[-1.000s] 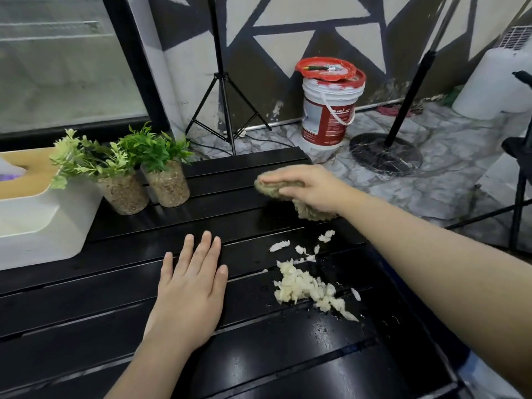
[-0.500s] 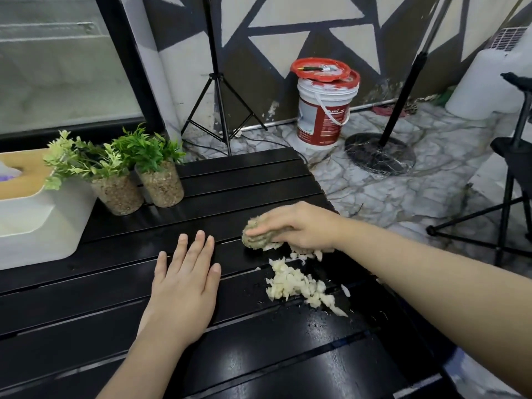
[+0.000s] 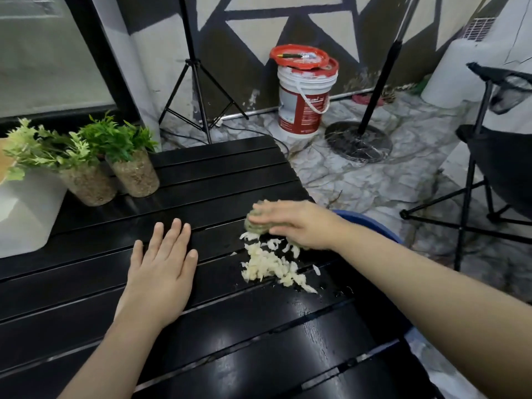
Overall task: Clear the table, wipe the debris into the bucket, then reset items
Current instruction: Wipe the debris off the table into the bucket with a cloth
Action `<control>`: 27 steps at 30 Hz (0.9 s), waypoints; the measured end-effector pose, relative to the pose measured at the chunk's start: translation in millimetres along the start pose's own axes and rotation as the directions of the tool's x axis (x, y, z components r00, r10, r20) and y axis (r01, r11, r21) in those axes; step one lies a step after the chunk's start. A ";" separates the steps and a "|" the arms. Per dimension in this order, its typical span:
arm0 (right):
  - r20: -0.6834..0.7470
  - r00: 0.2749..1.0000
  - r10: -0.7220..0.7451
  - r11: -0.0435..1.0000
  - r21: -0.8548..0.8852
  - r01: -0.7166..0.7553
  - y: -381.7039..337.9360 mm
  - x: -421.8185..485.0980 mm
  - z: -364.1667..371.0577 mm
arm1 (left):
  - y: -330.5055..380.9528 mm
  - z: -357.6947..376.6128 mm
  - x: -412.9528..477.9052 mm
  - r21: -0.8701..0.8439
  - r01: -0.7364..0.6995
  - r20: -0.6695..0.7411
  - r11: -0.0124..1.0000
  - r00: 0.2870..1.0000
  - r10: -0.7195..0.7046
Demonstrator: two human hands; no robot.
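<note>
A pile of pale shredded debris (image 3: 270, 263) lies on the black slatted table (image 3: 218, 335), near its right edge. My right hand (image 3: 296, 223) presses a greenish cloth (image 3: 254, 224) flat against the table, touching the far side of the pile. My left hand (image 3: 162, 266) rests palm down on the table, fingers apart, left of the pile. A blue bucket rim (image 3: 371, 224) peeks out past the table's right edge, behind my right forearm; most of it is hidden.
Two potted green plants (image 3: 126, 156) (image 3: 72, 171) stand at the table's far left beside a white box (image 3: 26, 208). On the floor beyond are a red-lidded white paint bucket (image 3: 305, 93), a tripod (image 3: 198, 93), a round stand base (image 3: 358, 141) and a black folding chair (image 3: 501, 156).
My right hand has dragged the cloth from the far part of the table toward me, sweeping the scattered bits into the pile. My left hand stays flat in place.
</note>
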State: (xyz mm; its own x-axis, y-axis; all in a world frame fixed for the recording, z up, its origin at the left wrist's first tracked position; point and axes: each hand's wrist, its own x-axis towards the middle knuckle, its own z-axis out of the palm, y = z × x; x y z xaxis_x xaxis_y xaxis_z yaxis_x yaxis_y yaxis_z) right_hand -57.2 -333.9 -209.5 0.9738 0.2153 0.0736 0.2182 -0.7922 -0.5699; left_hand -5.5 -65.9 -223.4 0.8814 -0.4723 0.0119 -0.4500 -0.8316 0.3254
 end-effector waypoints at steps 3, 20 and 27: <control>0.050 0.995 -0.091 0.994 0.058 0.088 -9.6 -17.6 3.2 | 2.3 -0.3 0.2 -0.009 0.004 -0.004 1.000 1.000 -0.004; 0.249 0.939 -0.239 0.969 0.117 0.215 -39.7 10.2 20.2 | 0.7 -1.2 -0.8 -0.037 0.034 -0.040 0.999 0.999 -0.036; -0.202 0.974 0.101 0.991 0.109 -0.080 -4.1 52.8 -5.1 | -0.6 0.2 -0.7 -0.010 0.030 -0.036 1.000 0.999 -0.030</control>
State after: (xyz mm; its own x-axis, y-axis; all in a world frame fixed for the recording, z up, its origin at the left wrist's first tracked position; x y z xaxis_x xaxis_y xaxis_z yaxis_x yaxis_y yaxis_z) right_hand -6.4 -322.2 -199.1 0.9838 0.0145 0.1789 0.1309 -0.7399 -0.6598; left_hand -5.9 -65.1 -223.8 0.8991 -0.4363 0.0359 -0.4222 -0.8423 0.3351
